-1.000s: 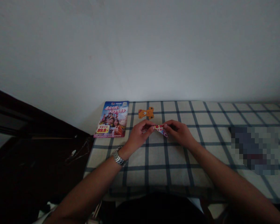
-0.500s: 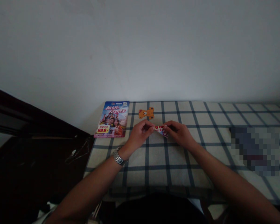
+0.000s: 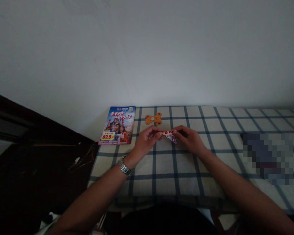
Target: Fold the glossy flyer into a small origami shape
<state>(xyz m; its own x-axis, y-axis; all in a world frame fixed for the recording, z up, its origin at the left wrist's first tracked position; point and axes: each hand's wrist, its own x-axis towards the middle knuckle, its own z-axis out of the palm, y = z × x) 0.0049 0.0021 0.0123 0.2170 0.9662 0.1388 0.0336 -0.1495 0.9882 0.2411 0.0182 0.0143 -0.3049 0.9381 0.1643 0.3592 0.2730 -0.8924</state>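
A small folded piece of printed paper [image 3: 170, 135], red, yellow and pinkish with a pointed lower end, is held just above the checked cloth. My left hand [image 3: 148, 138] pinches its left end between thumb and fingers; a metal-band watch [image 3: 124, 165] is on that wrist. At the paper's right end, my right hand [image 3: 187, 138] grips it with thumb and fingertips. Both ends of the paper are partly hidden by the fingers. Just beyond my hands lies a flat orange bear-shaped piece [image 3: 153, 119], touched by neither hand.
Printed flyers [image 3: 119, 125], perhaps a stack, lie at the far left corner of the checked cloth [image 3: 142, 176]. A blurred-out dark item [image 3: 267, 158] rests on the right. The wall [image 3: 147, 55] rises behind, and a clear hanger [image 3: 84, 160] shows in the dark area at left.
The paper has tilted slightly between my fingers, so a little more of its printed face shows. Both hands have stayed almost in place.
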